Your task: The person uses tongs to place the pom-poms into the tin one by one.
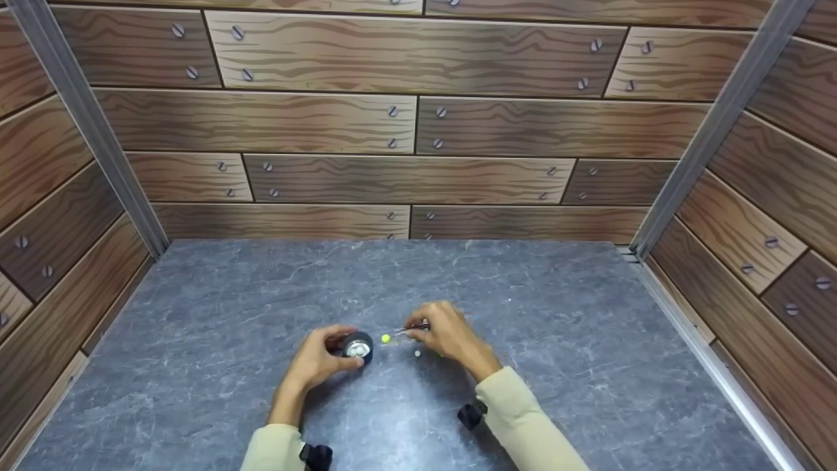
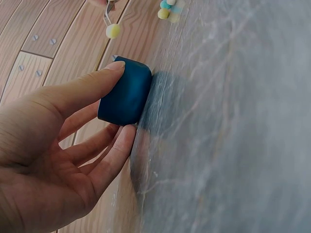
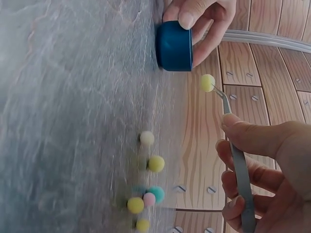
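Observation:
A small dark blue cup with a shiny metallic inside stands on the table, and my left hand holds it between thumb and fingers. Metal tweezers are pinched in my right hand. A yellow ball sits at the bent tips of the tweezers, raised off the table beside the cup and apart from it. In the right wrist view, several loose balls lie on the table near my right hand: a white ball, yellow balls, a teal ball and a pink ball.
The grey marbled table is bounded by wood-plank-patterned walls at the back and both sides. Metal posts stand in the back corners, and a metal rail runs along the right edge.

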`<action>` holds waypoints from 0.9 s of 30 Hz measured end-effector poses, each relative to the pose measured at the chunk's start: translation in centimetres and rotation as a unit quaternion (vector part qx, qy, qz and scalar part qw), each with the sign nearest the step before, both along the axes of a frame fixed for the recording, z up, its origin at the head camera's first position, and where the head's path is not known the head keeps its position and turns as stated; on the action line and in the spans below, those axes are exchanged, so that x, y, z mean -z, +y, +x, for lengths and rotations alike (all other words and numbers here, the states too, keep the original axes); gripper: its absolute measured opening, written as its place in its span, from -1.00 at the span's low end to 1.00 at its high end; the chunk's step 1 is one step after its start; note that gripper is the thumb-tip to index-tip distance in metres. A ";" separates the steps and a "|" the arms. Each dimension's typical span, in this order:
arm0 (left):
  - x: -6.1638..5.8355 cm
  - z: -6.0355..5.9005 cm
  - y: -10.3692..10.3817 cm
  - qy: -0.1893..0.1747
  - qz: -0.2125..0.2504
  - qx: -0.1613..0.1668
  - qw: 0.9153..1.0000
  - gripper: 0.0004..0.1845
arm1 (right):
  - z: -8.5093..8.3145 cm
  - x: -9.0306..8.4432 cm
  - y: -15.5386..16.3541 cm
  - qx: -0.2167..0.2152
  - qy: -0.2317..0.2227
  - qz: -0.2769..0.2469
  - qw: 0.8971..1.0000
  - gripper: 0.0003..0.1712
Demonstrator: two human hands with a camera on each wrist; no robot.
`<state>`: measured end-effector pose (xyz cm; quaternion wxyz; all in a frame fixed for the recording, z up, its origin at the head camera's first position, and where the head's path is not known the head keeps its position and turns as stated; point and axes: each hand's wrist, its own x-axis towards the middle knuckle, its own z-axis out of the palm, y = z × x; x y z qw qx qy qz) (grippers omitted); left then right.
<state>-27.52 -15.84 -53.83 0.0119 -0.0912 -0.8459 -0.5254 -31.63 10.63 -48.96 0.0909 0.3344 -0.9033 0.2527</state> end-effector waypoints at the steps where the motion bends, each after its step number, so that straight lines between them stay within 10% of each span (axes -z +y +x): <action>1: 0.0 0.0 0.0 0.000 0.000 0.000 1.000 -0.40 | 0.0 0.0 -0.1 0.001 0.002 0.000 1.000 -0.92; 27: -0.3 0.2 0.1 -0.030 -0.007 -0.011 0.999 -0.40 | 0.1 0.6 -2.8 0.001 0.000 -0.007 1.000 -0.90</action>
